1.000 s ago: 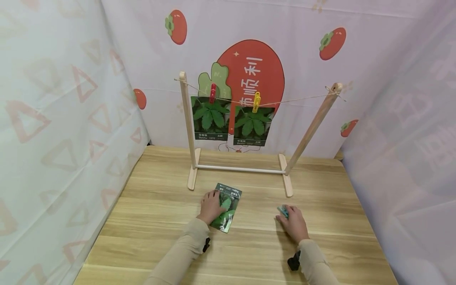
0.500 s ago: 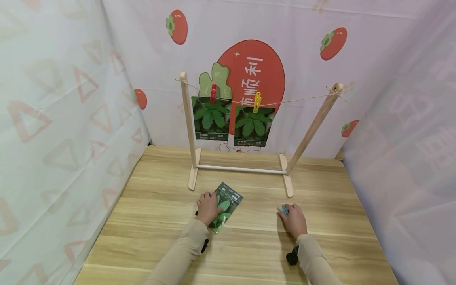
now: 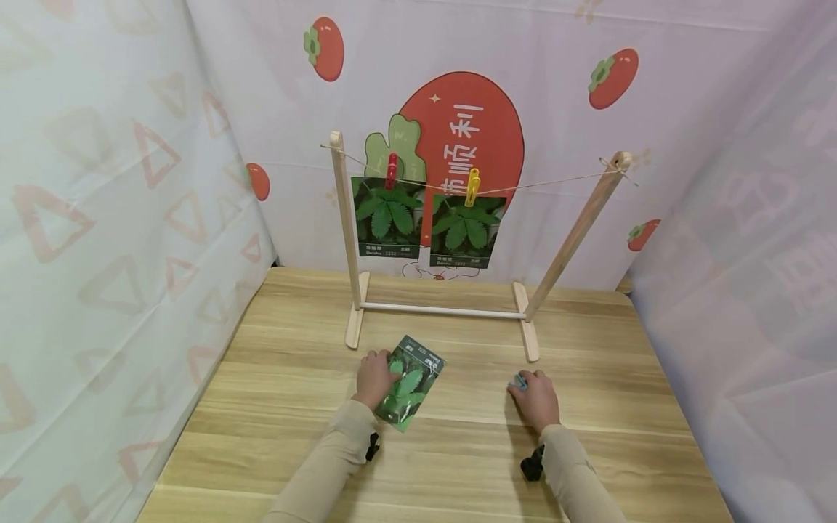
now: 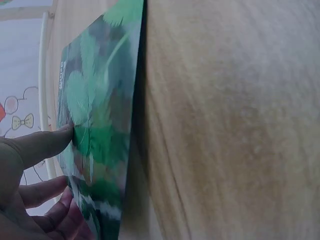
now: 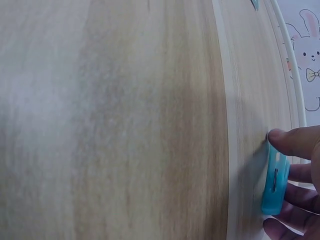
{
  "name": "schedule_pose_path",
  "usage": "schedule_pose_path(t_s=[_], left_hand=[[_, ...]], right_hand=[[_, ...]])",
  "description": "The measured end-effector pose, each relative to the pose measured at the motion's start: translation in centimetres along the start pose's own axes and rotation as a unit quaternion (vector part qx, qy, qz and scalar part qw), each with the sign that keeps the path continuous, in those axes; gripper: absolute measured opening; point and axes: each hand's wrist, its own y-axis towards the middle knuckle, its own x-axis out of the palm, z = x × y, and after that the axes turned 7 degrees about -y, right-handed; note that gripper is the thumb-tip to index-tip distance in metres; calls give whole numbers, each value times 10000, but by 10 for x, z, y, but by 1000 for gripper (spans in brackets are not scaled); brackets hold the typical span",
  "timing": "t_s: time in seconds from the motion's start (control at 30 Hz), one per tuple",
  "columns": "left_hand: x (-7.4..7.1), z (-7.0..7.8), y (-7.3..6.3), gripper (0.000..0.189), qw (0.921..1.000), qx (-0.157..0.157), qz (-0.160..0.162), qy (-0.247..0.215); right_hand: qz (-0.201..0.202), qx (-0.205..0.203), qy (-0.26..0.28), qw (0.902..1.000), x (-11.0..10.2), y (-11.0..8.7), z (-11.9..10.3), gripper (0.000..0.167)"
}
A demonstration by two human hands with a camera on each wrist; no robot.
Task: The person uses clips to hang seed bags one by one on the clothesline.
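My left hand pinches the left edge of a glossy green seed packet with a leaf picture. In the left wrist view, the thumb lies on the front of the seed packet and the fingers are behind its edge. My right hand holds a small turquoise clothespin just above or on the table. The right wrist view shows the clothespin between thumb and fingers, its metal spring visible. Two similar packets, a left one and a right one, hang from a string.
A wooden stand with a left post, a right post and a white crossbar stands at the back of the table. A red clothespin and a yellow clothespin grip the string. Printed cloth surrounds the table.
My left hand has shifted slightly left, its thumb now at the packet's edge, and the packet has turned a little clockwise. My right hand stays nearly in place with the clothespin.
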Motion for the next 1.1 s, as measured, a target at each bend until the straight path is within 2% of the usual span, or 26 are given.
schedule_pose_path(t_s=[0.2,0.4,0.47,0.63,0.7,0.8,0.97,1.1], left_hand=[[-5,-5,4,32,9973,-193,-29,-706],[-7,-5,4,20,9901,-421,-3,-1338],[-8,-6,4,18,9829,-534,-38,-1760],[-9,-8,8,19,9458,-1007,-320,-3070],[-8,-10,9,20,9372,-1117,-385,-3283],[-8,-13,9,21,9365,-1149,-416,-3287],[-9,-12,6,21,9263,-1390,-508,-3464],[-11,-10,4,21,9222,-1474,-552,-3531]], right_hand=[[40,22,137,9999,0,3,-3,43],[10,9,90,10000,1,4,-2,38],[5,-16,90,10000,1,4,-2,38],[-112,79,215,9997,-3,4,-4,37],[-194,168,303,9992,-5,3,-6,37],[-288,221,430,9984,-10,2,-8,37],[-415,196,679,9966,-15,0,-11,37],[-425,220,752,9960,-17,1,-12,37]])
